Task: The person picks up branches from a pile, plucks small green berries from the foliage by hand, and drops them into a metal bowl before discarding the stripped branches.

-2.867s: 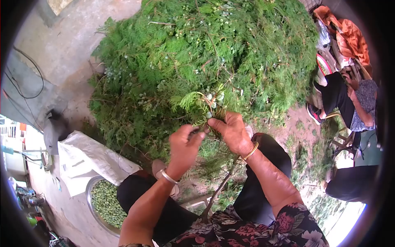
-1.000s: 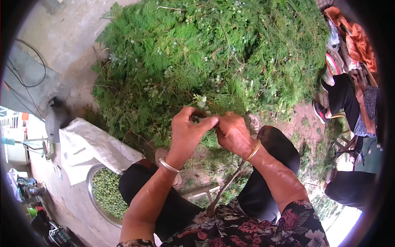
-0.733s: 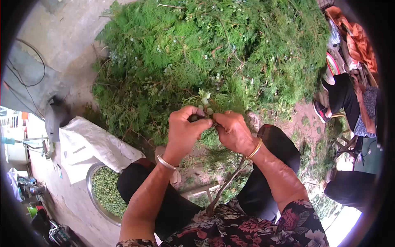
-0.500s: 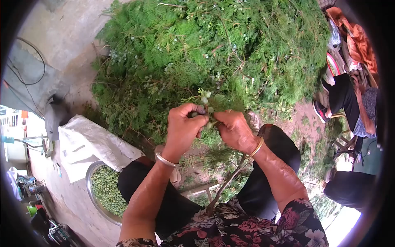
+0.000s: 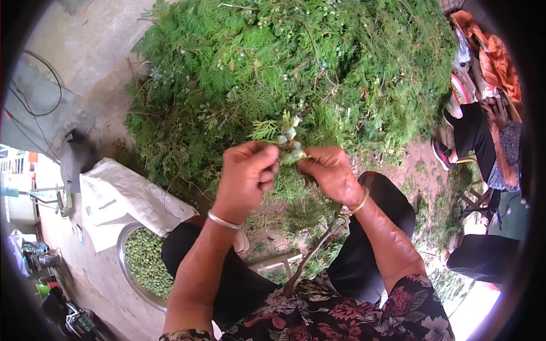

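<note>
I hold a leafy green sprig (image 5: pixel 286 142) bearing pale green berries between both hands, above my lap. My left hand (image 5: pixel 245 173) is curled around the sprig's left side, fingers pinched near the berries. My right hand (image 5: pixel 329 170) grips the sprig's stem from the right. Both wrists wear a bangle. Behind the hands rises a big heap of cut green branches (image 5: pixel 296 74) dotted with the same pale berries. A bare woody stem (image 5: pixel 310 258) runs down between my knees.
A metal basin (image 5: pixel 126 271) full of picked green berries sits on the ground at my lower left, partly under a white sack (image 5: pixel 116 202). Another person (image 5: pixel 483 142) sits at the right edge beside orange cloth (image 5: pixel 495 54). Concrete floor lies at the left.
Both hands have lifted the sprig a little and my left hand has closed more tightly around it. The view has shifted slightly.
</note>
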### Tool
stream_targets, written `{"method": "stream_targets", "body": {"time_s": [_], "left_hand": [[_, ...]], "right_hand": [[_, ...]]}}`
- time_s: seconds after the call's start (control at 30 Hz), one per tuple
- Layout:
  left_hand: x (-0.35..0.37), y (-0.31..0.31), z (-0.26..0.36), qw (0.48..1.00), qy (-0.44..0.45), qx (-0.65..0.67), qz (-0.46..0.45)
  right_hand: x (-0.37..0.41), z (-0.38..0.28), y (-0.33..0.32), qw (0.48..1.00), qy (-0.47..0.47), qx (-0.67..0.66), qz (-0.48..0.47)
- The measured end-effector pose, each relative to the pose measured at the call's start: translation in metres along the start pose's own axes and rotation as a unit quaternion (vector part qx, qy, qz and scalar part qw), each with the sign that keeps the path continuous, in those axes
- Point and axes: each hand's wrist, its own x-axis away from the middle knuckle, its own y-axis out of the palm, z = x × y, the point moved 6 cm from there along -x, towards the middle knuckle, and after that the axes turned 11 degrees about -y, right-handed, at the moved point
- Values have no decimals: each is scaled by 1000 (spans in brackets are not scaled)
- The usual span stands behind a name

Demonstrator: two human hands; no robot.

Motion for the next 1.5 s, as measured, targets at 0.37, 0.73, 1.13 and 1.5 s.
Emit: {"method": "stream_targets", "body": {"time_s": [0.37, 0.73, 1.13, 1.5], "left_hand": [[3, 7, -12, 989, -14, 139, -47], [-1, 5, -23, 994, -60, 52, 78], [-4, 0, -23, 989, -88, 117, -18], [17, 3, 13, 966, -6, 181, -185]], "right_hand": [[0, -6, -12, 997, -40, -51, 49], [-2, 1, 3, 972, -127, 190, 61], [-2, -14, 6, 964, -168, 201, 50], [2, -15, -25, 966, -131, 199, 106]]}}
